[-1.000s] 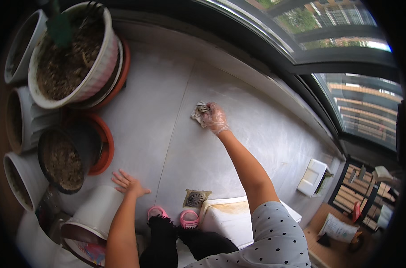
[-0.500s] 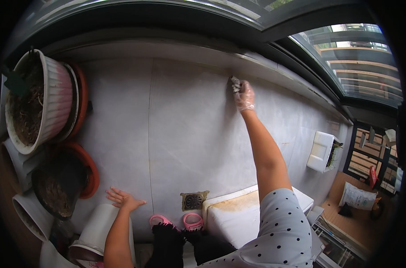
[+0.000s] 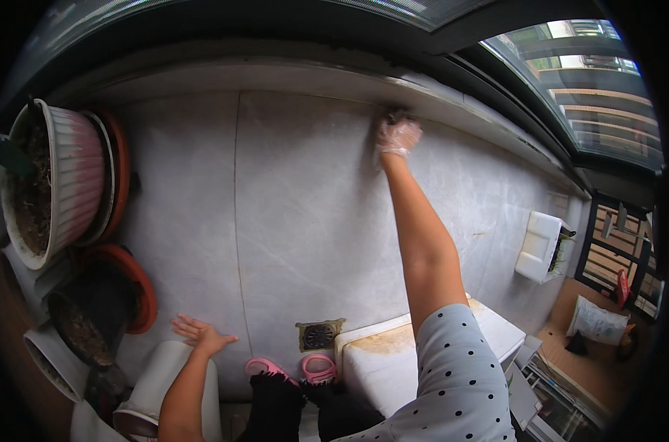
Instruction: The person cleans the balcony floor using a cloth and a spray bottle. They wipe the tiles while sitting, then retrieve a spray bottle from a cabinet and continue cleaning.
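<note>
At the far edge of the grey tiled floor (image 3: 312, 221), my right hand (image 3: 398, 138) reaches out at arm's length in a clear plastic glove. Its fingers are closed round a crumpled grey rag (image 3: 399, 116), pressed down where the floor meets the ledge (image 3: 327, 77). Most of the rag is hidden by the glove. My left hand (image 3: 204, 337) is bare, its fingers spread, just past a white bucket (image 3: 176, 368) lying on its side. Whether it touches the floor I cannot tell.
Large planters stand at left: a white-pink pot (image 3: 76, 173) of soil and a black pot (image 3: 91, 309) near an orange saucer (image 3: 144, 291). A floor drain (image 3: 320, 336) lies near my pink slippers (image 3: 318, 368). White foam boxes (image 3: 379, 353) sit right; windows (image 3: 585, 96) line the far side.
My right hand has moved slightly farther toward the ledge, and its back now covers more of the rag. My left hand keeps its spread pose. The view has shifted a little.
</note>
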`<action>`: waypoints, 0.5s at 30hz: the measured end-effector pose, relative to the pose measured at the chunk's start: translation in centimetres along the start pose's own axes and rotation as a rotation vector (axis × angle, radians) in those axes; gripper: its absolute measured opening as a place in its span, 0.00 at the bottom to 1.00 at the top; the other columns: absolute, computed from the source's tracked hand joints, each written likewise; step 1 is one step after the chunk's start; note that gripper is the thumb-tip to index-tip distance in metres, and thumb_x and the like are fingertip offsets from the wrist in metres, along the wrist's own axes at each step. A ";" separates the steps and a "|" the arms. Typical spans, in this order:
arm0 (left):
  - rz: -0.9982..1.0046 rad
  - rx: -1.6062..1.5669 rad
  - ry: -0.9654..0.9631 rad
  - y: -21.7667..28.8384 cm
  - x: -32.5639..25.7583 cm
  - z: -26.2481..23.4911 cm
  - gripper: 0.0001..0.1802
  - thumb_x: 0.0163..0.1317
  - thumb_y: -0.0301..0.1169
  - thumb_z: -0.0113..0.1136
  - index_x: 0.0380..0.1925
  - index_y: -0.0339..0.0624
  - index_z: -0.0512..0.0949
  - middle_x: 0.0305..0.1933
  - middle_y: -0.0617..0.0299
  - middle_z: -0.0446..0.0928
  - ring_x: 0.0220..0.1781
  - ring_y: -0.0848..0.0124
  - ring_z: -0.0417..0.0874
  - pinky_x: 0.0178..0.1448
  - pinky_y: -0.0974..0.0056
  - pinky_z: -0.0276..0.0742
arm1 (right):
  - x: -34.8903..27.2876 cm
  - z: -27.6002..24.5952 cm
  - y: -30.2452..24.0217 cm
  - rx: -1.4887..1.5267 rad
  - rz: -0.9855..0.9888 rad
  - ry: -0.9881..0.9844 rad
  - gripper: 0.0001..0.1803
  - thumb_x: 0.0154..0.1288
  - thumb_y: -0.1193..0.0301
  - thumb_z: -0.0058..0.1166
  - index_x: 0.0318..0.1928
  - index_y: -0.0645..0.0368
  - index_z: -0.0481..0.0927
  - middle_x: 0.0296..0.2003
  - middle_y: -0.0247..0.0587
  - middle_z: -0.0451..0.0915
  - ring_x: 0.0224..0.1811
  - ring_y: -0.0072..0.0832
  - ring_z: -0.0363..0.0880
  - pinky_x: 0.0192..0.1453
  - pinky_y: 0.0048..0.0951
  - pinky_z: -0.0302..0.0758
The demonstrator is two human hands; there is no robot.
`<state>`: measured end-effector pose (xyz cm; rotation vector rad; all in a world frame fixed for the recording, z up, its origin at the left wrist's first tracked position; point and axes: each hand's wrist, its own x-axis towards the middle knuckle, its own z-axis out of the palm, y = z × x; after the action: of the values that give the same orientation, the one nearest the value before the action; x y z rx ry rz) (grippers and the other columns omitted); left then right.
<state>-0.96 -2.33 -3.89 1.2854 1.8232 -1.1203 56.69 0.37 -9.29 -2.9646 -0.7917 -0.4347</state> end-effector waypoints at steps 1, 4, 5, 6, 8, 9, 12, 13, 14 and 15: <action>0.004 -0.017 -0.002 0.0 -0.1 0.0 0.86 0.26 0.45 0.81 0.56 0.35 0.08 0.62 0.33 0.04 0.67 0.40 0.09 0.68 0.35 0.31 | -1.0 -0.1 -1.8 0.102 -0.094 0.044 0.20 0.47 0.66 0.54 0.42 0.61 0.76 0.37 0.49 0.75 0.44 0.44 0.70 0.50 0.43 0.67; -0.008 -0.027 -0.006 -0.3 -0.4 -0.3 0.86 0.26 0.45 0.81 0.56 0.35 0.08 0.63 0.34 0.05 0.67 0.40 0.09 0.68 0.35 0.31 | -4.6 -1.2 -10.9 0.477 -0.247 -0.163 0.20 0.44 0.70 0.52 0.42 0.63 0.75 0.41 0.53 0.74 0.46 0.48 0.70 0.52 0.44 0.67; 0.047 -0.017 -0.010 0.7 -0.6 -0.2 0.86 0.26 0.45 0.81 0.56 0.35 0.08 0.63 0.34 0.05 0.67 0.40 0.10 0.68 0.35 0.31 | -5.7 1.0 -13.1 0.404 -0.381 0.099 0.20 0.44 0.72 0.54 0.43 0.60 0.76 0.38 0.51 0.75 0.41 0.47 0.72 0.46 0.43 0.70; 0.063 -0.013 -0.004 0.6 -0.5 -0.2 0.86 0.26 0.46 0.80 0.56 0.35 0.08 0.63 0.34 0.05 0.67 0.40 0.10 0.68 0.35 0.31 | -7.3 1.0 -17.2 0.477 -0.467 0.098 0.20 0.44 0.73 0.54 0.43 0.59 0.76 0.39 0.51 0.76 0.42 0.47 0.72 0.47 0.43 0.70; 0.061 -0.008 0.008 -0.1 -0.6 -0.3 0.86 0.26 0.46 0.80 0.57 0.35 0.09 0.64 0.35 0.06 0.68 0.40 0.10 0.68 0.35 0.30 | -8.8 -0.8 -21.4 0.632 -0.577 0.057 0.20 0.44 0.74 0.53 0.43 0.57 0.77 0.38 0.49 0.76 0.41 0.44 0.73 0.46 0.42 0.71; 0.057 -0.009 0.009 0.1 -0.7 -0.4 0.86 0.26 0.47 0.80 0.57 0.35 0.10 0.64 0.35 0.07 0.68 0.40 0.10 0.68 0.35 0.30 | -8.9 -2.0 -22.4 0.700 -0.604 0.022 0.20 0.44 0.75 0.53 0.43 0.56 0.77 0.36 0.47 0.77 0.39 0.42 0.75 0.43 0.40 0.73; 0.050 -0.005 0.005 0.4 -1.0 -0.7 0.85 0.26 0.47 0.80 0.59 0.34 0.11 0.65 0.36 0.08 0.68 0.41 0.11 0.69 0.36 0.30 | -9.4 -4.2 -21.0 0.924 -0.313 -0.435 0.16 0.52 0.76 0.48 0.44 0.57 0.76 0.30 0.44 0.78 0.34 0.39 0.77 0.39 0.40 0.75; 0.043 -0.002 0.004 0.3 -1.1 -0.8 0.85 0.26 0.47 0.80 0.59 0.34 0.12 0.65 0.36 0.08 0.69 0.41 0.11 0.69 0.36 0.30 | -9.3 -4.7 -19.2 0.999 -0.135 -0.582 0.14 0.55 0.76 0.47 0.44 0.57 0.76 0.29 0.42 0.78 0.33 0.36 0.77 0.38 0.38 0.75; 0.024 0.001 0.004 0.3 -1.3 -0.9 0.85 0.26 0.47 0.80 0.59 0.34 0.12 0.65 0.36 0.08 0.69 0.42 0.11 0.69 0.36 0.30 | -9.0 -6.0 -17.6 1.063 0.057 -0.706 0.13 0.59 0.76 0.45 0.45 0.57 0.75 0.28 0.40 0.78 0.32 0.33 0.77 0.36 0.36 0.76; 0.004 0.006 0.006 0.0 -1.3 -1.0 0.85 0.26 0.47 0.80 0.59 0.34 0.12 0.65 0.36 0.08 0.69 0.42 0.11 0.69 0.36 0.30 | -8.3 -8.0 -15.7 1.132 0.262 -0.762 0.11 0.62 0.75 0.45 0.45 0.56 0.75 0.28 0.37 0.77 0.31 0.28 0.77 0.34 0.31 0.76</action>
<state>-0.57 -1.95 -2.35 1.2963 1.8217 -1.1216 40.01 9.12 -4.37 -1.9938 -0.4000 0.9022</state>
